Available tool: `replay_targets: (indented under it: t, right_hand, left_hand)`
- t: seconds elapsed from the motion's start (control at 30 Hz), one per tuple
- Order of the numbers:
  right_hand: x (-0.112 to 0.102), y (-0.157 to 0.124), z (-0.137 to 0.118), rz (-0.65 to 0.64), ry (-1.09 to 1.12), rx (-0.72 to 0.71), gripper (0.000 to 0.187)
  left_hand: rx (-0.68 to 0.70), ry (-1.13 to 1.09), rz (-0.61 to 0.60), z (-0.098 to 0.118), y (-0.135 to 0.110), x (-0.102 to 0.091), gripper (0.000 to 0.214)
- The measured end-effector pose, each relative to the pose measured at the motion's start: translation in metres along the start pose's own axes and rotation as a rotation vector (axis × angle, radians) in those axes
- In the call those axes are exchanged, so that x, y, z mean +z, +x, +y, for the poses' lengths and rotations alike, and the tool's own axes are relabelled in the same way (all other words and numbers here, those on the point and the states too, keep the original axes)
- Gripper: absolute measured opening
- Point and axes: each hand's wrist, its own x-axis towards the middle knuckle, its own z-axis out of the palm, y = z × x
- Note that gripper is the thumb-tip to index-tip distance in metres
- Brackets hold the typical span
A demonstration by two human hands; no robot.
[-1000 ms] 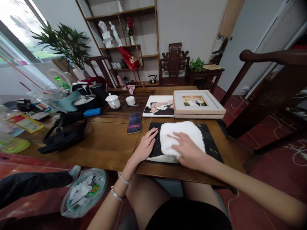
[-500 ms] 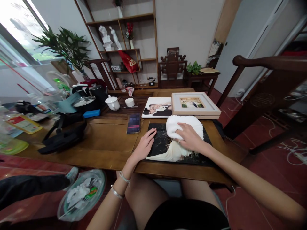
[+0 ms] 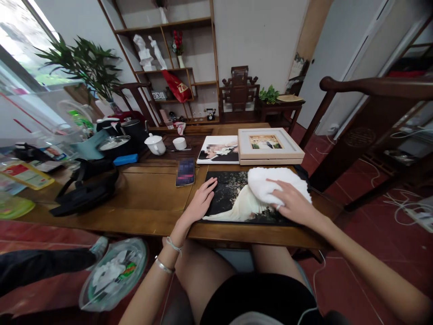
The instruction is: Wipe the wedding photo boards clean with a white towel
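A room with a wooden shelf unit (image 3: 169, 24) against the far wall sits beyond the brown wooden bench (image 3: 145, 187) I am working at. On the bench, close to its near edge, lies a dark picture panel (image 3: 225, 196) with a pale, gown-like shape on it, and a white cloth (image 3: 262, 184) covers its upper right part.

My right hand (image 3: 293, 202) lies on the cloth, some fingers stretched out and others bent; I can't tell whether they pinch the fabric or only press it. My left hand (image 3: 200, 202) is empty and open, fingertips resting at the panel's left edge.

I judge the wiping to be partway along: the left and middle of the panel lie exposed and look tidy, though I can't confirm they are clean, and I can't see the part under the cloth.

Just beyond the panel are a photo print (image 3: 221, 153) and, touching it, a pale framed picture (image 3: 270, 144). Further left I see a phone (image 3: 186, 171), a white cup (image 3: 179, 143) and a white teapot (image 3: 155, 145).
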Motion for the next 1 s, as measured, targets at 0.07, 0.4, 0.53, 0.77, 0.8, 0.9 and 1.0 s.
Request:
replay_targets:
  t: [0.07,0.4,0.53,0.77,0.8,0.9,1.0]
  right_hand:
    - [-0.002,0.005,0.01,-0.006,-0.067,0.036,0.031]
    - [0.008,0.026,-0.094,-0.201,0.018,-0.331,0.028]
    - [0.011,0.029,-0.065,-0.148,0.043,-0.27,0.034]
    - [0.008,0.06,0.006,-0.077,-0.158,0.059,0.042]
    - [0.009,0.064,0.004,-0.078,-0.17,0.079,0.042]
    - [0.013,0.067,-0.026,-0.095,-0.153,0.031,0.043]
    - [0.018,0.053,-0.065,-0.127,-0.08,-0.159,0.039]
  left_hand:
    - [0.004,0.006,0.0,-0.002,0.0,0.0,0.042]
    - [-0.011,-0.008,-0.016,-0.001,0.001,0.001,0.043]
    - [-0.02,0.015,-0.03,-0.001,0.001,0.0,0.043]
    - [-0.019,0.018,-0.035,-0.002,0.001,0.0,0.043]
    - [-0.018,0.02,-0.036,-0.002,0.001,0.0,0.043]
    - [-0.021,0.027,-0.037,0.0,0.001,0.0,0.044]
    - [-0.026,0.029,-0.04,0.003,0.002,0.0,0.043]
